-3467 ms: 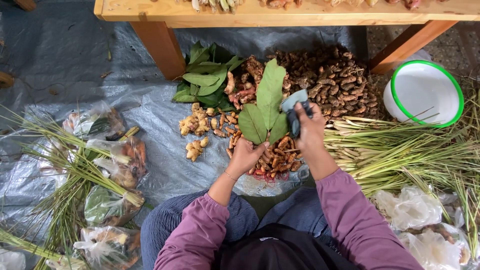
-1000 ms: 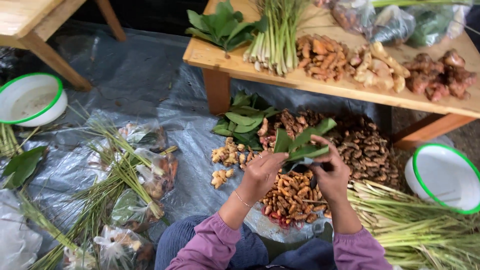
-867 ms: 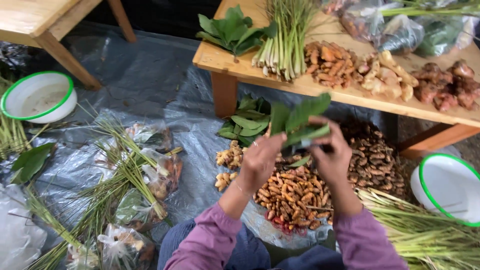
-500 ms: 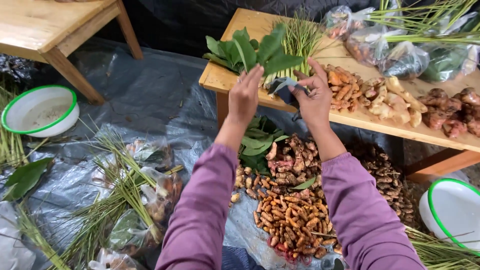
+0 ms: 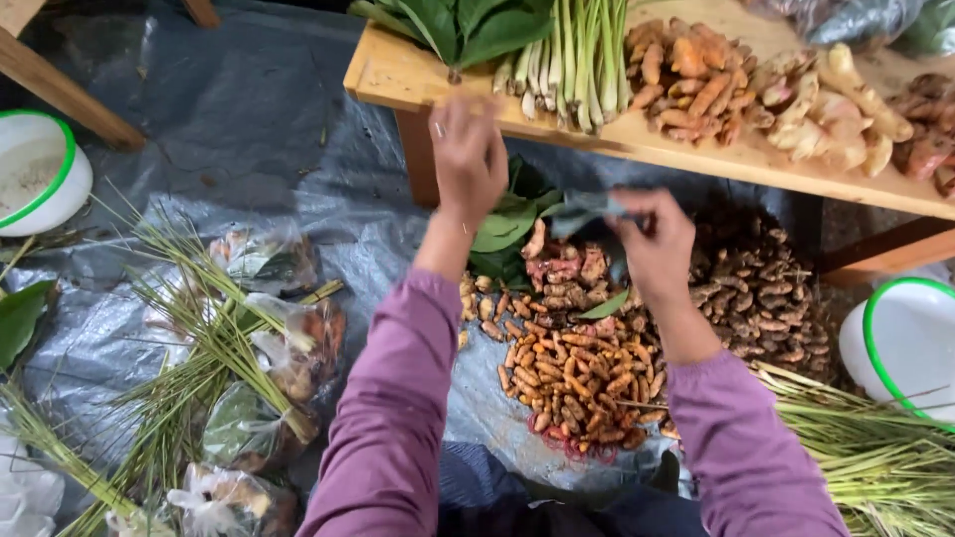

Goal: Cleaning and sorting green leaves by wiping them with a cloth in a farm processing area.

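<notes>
Below the wooden table [image 5: 418, 75], over the root piles on the grey sheet [image 5: 249, 129]: my left hand [image 5: 468, 154] hangs near the table edge, fingers loose, gripping nothing as far as I can tell (blurred). Right hand [image 5: 657, 244] pinched on a dark blade-like tool [image 5: 587, 209], exact kind unclear. Leaf bundle [image 5: 468, 25] lies on the table beside the lemongrass stalks [image 5: 572, 55], so I judge that bunch done. Loose leaves [image 5: 507, 224] and orange roots [image 5: 567, 373] below, unsorted.
</notes>
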